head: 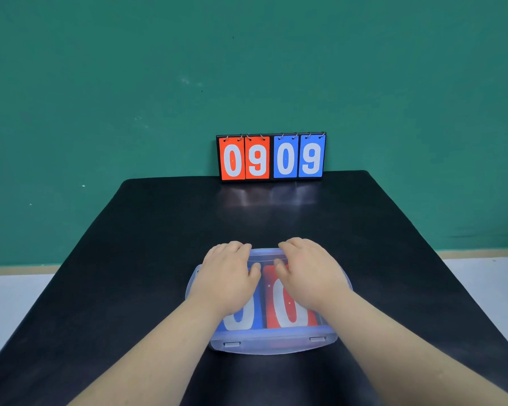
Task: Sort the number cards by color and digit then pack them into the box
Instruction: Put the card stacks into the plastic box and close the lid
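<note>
So the box point(273, 344) is sitting on the black table point(159, 230), and its see-through lid point(266, 254) is lying on top of it. Both hands are resting on that lid. The left hand point(228, 273) is covering the left half of the box, and the right hand point(308, 273) is covering the right half. On each hand the fingers are hooking down over the lid's far edge while the thumb is lying flat on top, so both are gripping the lid. The fingertips are hiding behind the edge.

Inside the box, two cards are showing through the plastic. A blue card point(241, 320) with a white 0 is lying in the left side, and a red card point(288, 312), also a 0, is lying just beside it on the right. The hands are hiding the cards' far ends.

Well beyond the box, a scoreboard point(271, 157) is standing against the green wall point(129, 83), showing red 0 9 and blue 0 9.
</note>
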